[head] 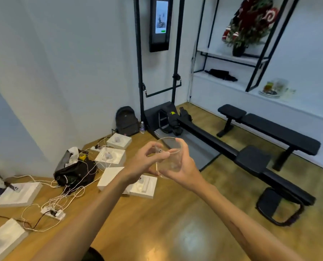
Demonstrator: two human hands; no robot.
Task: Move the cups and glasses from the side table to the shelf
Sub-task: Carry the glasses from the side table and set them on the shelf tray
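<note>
A clear drinking glass point(171, 157) is held in mid-air in front of me, above the wooden floor. My right hand point(183, 166) grips it from the right, fingers curled round its wall and rim. My left hand point(147, 159) pinches its near rim with thumb and fingers. At the right, the white shelf point(232, 87) on a black frame bears several glasses on a plate point(273, 88). The side table is out of view.
A black weight bench point(269, 132) and a rowing machine point(222, 147) stand between me and the shelf. White boxes point(111, 157), cables, a power strip point(52, 212) and a black bag point(76, 172) litter the floor at left. A backpack point(126, 121) leans on the wall.
</note>
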